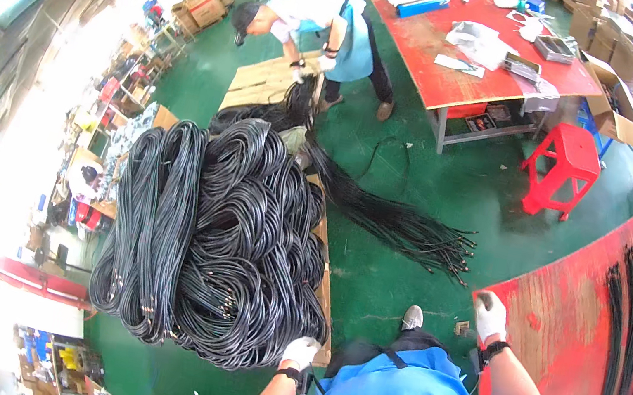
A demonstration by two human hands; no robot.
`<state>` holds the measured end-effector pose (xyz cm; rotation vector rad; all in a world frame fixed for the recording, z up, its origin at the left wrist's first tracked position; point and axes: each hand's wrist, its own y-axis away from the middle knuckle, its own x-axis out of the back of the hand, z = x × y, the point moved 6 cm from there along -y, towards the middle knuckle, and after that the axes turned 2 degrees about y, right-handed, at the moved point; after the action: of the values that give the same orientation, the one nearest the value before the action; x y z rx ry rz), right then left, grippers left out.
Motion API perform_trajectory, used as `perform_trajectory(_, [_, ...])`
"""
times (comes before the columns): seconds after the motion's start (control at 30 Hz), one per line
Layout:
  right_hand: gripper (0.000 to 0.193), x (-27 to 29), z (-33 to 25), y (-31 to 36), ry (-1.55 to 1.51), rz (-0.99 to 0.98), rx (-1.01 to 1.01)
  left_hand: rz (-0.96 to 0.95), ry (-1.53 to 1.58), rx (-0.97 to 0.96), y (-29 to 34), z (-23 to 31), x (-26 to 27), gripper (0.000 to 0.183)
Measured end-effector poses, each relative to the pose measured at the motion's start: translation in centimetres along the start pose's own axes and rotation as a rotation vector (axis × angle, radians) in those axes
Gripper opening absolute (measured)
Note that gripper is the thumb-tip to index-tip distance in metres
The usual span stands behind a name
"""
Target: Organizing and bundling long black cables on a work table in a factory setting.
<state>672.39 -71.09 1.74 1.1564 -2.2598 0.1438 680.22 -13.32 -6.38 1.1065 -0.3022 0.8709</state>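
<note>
We record a shiny green floor (451,191) beneath the whole work area. At one o'clock stands a broad red-topped table (425,48), with clear plastic bags (480,45) among the articles on it; at four o'clock, a second red-topped table (555,350), its surface worn to brown in patches. A high heap of looped, glossy black cables (242,244) fills eight to nine o'clock. Near twelve o'clock a co-worker (314,9) in a pale blue apron (356,49) bends over further dark cables (290,105). A long loose bundle of black cables (381,208) lies on the floor just right of centre, ends fanned toward three o'clock. Between two and three o'clock we see a red plastic stool (565,160). Straight black cable lengths (630,300) lie side by side on the second table, past three o'clock. Our white-gloved left hand (301,351), at six o'clock, is at the heap's lower right edge; we cannot tell whether it grips a cable. Our white-gloved right hand (491,317), at four o'clock, is by the second table's left corner, fingers curled; we cannot tell whether they close on anything.
</note>
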Motion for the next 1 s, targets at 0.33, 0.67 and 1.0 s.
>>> perform_trajectory(0.33, [0.022,-3.9,-4.0,-14.6,-0.091,-0.073,-0.155,-0.063,0.000,0.011,-13.7,6.0,7.2,0.040])
perform_trajectory(0.67, [0.031,-5.8,8.4,-7.8,0.113,-0.042,-0.657,-0.170,-0.252,-0.129,-31.1,14.7,18.6,0.043])
perform_trajectory(1.0, [0.032,-11.4,-3.2,-18.7,0.209,-0.253,-0.416,0.037,-0.046,-0.264,-39.8,25.8,27.7,0.042])
